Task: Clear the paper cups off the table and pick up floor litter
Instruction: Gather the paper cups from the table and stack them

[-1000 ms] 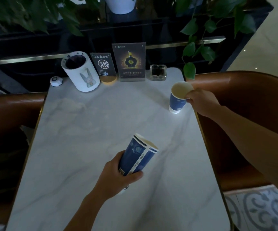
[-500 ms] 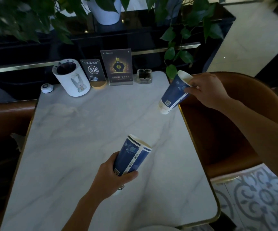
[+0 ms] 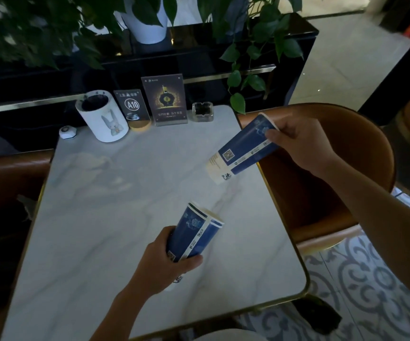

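My left hand (image 3: 160, 263) grips a blue and white paper cup (image 3: 194, 233) above the near middle of the white marble table (image 3: 100, 217), the cup's mouth tilted up and to the right. My right hand (image 3: 299, 141) holds a second blue paper cup (image 3: 242, 150) by its rim end over the table's right edge. This cup is tipped nearly flat, its white base pointing down-left toward the first cup. Both cups are off the tabletop.
At the table's far end stand a white rabbit-print holder (image 3: 104, 118), an A10 sign (image 3: 131, 108), a dark menu stand (image 3: 165, 100), a glass ashtray (image 3: 202, 112) and a small white call button (image 3: 67, 132). Brown chairs (image 3: 322, 193) flank the table. A patterned tile floor (image 3: 371, 279) lies at right.
My right hand lifted its cup off the table, tipped it sideways and brought it nearer and lower. The left hand kept its cup in about the same place.
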The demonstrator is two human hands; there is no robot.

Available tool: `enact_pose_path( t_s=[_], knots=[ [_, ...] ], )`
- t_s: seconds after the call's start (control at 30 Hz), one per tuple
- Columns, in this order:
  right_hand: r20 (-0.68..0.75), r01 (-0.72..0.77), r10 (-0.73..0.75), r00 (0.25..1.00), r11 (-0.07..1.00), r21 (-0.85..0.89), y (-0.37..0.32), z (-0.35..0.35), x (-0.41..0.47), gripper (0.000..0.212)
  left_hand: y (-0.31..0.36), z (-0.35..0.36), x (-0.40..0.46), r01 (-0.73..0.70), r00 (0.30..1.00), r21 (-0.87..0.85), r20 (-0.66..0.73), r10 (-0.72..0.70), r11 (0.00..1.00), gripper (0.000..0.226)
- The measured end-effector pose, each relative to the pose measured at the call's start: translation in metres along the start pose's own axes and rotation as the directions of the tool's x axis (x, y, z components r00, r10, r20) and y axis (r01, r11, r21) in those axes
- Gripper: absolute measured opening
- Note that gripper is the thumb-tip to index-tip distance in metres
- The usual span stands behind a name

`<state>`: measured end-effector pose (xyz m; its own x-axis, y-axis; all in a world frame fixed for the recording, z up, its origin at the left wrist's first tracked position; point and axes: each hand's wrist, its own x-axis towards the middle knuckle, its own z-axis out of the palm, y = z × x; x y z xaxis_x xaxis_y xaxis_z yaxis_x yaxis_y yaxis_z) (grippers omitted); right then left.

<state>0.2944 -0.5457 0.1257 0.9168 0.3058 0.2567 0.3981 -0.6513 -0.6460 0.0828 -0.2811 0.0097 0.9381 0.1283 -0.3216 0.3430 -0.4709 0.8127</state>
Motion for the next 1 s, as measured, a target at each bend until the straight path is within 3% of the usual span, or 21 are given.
enact_pose_path(
  t_s=[0.23, 0.6, 0.77, 0.9, 1.0],
  knots=[
    [0.160, -0.057, 0.028, 0.987, 0.982, 0.177, -0.011, 0.024, -0.047, 0.014, -0.013, 0.005, -0.026, -0.004, 1.000, -0.025, 0.003, 0.004, 1.000, 0.057],
    [0.322, -0.149, 0.062, 0.945, 0.956, 0.253, -0.070, 0.053, -0.148, 0.021, -0.042, 0.001, -0.103, -0.081, 0.996, -0.055, 0.021, 0.082, 0.995, 0.061],
    [0.452, -0.196, 0.035, 0.891, 0.929, 0.314, -0.111, 0.081, -0.222, 0.027, -0.071, 0.000, -0.163, -0.117, 0.993, -0.044, -0.005, 0.116, 0.992, 0.069],
    [0.553, -0.201, 0.027, 0.833, 0.945, 0.257, -0.149, 0.103, -0.283, 0.033, -0.082, -0.002, -0.212, -0.162, 0.987, -0.039, -0.030, 0.161, 0.986, 0.061],
    [0.527, -0.179, 0.029, 0.850, 0.955, 0.236, -0.173, 0.114, -0.321, 0.048, -0.091, -0.005, -0.240, -0.184, 0.982, -0.013, -0.042, 0.184, 0.983, 0.057]
  ],
)
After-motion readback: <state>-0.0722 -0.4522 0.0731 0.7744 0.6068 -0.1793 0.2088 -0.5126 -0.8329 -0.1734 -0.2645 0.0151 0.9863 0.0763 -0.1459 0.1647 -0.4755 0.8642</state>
